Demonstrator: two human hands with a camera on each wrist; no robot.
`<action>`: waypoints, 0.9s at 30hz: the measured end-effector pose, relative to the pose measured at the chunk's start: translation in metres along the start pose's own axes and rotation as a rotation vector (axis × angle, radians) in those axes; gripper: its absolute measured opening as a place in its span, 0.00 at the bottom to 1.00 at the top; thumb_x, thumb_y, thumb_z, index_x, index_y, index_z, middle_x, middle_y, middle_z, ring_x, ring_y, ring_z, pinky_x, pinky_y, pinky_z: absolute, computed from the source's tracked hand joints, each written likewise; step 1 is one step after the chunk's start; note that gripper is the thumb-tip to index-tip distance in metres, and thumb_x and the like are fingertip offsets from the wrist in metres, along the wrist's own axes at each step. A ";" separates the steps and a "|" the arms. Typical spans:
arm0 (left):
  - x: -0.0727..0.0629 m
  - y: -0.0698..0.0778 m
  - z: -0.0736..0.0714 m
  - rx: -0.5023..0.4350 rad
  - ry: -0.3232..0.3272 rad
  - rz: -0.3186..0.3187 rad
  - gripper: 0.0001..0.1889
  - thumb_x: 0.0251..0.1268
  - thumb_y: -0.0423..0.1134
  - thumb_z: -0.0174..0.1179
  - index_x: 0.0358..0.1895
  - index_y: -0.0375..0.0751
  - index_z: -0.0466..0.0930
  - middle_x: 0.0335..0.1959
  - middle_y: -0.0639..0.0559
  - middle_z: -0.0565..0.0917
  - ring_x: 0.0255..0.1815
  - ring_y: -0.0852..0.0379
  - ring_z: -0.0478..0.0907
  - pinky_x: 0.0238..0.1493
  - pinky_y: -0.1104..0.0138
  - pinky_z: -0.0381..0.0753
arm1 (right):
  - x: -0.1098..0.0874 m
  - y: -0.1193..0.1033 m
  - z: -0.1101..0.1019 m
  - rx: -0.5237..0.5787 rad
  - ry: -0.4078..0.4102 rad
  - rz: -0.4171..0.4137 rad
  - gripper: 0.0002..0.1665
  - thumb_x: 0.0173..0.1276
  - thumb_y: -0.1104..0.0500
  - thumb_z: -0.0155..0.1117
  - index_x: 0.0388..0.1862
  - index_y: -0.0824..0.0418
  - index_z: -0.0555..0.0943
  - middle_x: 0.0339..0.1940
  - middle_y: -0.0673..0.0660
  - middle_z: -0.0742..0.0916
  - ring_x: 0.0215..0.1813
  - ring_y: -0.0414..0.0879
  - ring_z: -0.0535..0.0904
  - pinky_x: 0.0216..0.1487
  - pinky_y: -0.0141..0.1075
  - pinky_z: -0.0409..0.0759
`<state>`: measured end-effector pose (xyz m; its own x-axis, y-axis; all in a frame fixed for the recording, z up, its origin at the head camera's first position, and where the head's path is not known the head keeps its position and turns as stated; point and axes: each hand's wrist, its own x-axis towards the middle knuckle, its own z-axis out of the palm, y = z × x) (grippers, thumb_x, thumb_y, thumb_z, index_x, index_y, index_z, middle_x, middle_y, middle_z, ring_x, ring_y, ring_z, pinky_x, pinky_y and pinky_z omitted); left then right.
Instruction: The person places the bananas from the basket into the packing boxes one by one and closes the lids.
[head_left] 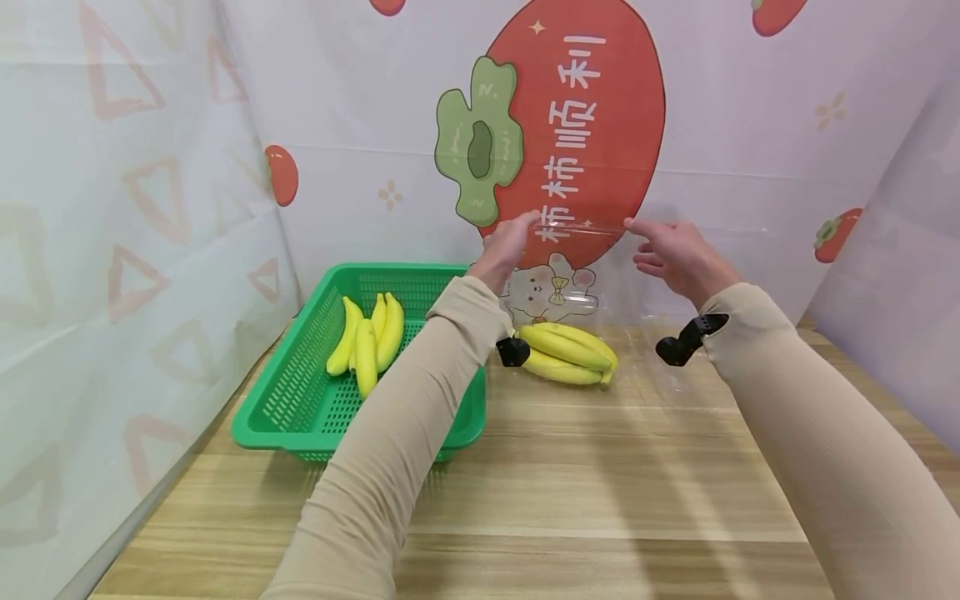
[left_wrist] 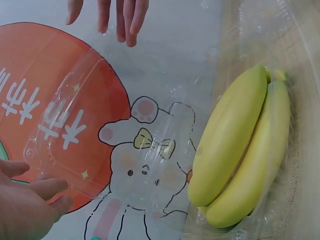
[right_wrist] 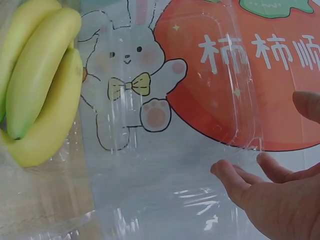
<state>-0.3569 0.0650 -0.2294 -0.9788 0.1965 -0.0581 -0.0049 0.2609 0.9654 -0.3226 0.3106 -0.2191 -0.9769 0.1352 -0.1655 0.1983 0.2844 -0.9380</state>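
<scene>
A bunch of yellow bananas lies in the base of a clear plastic box on the table. The box's see-through lid stands raised behind it, its top edge running between the hands. My left hand is at the lid's left side, fingers extended, near the edge. On the opposite side, my right hand has its fingertips by the lid's corner, fingers loosely extended and thumb apart. Whether each hand actually touches the plastic is hard to tell.
To the left stands a green perforated basket with more bananas in it. The wooden table meets a printed cloth backdrop behind and cloth walls at both sides.
</scene>
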 end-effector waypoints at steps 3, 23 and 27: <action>0.001 -0.001 -0.001 -0.008 -0.008 0.006 0.31 0.83 0.63 0.42 0.81 0.58 0.68 0.85 0.52 0.59 0.86 0.49 0.46 0.85 0.44 0.56 | 0.000 0.002 0.000 -0.007 0.007 0.002 0.58 0.79 0.34 0.57 0.89 0.63 0.43 0.89 0.69 0.53 0.87 0.66 0.57 0.85 0.50 0.61; -0.013 -0.006 -0.007 -0.054 -0.005 0.010 0.38 0.81 0.61 0.49 0.82 0.44 0.54 0.82 0.47 0.60 0.84 0.48 0.58 0.85 0.50 0.60 | -0.007 0.013 -0.006 -0.026 -0.015 -0.051 0.45 0.79 0.37 0.59 0.79 0.65 0.62 0.62 0.58 0.72 0.83 0.63 0.63 0.82 0.47 0.67; -0.020 -0.007 -0.004 -0.016 0.007 -0.041 0.38 0.82 0.60 0.48 0.82 0.42 0.51 0.82 0.44 0.63 0.84 0.46 0.59 0.84 0.49 0.61 | -0.013 0.019 -0.008 -0.042 -0.034 -0.042 0.37 0.79 0.37 0.60 0.70 0.61 0.66 0.67 0.61 0.72 0.83 0.63 0.64 0.81 0.47 0.68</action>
<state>-0.3377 0.0550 -0.2342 -0.9790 0.1798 -0.0959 -0.0481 0.2537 0.9661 -0.3054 0.3214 -0.2322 -0.9865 0.0903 -0.1367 0.1591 0.3291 -0.9308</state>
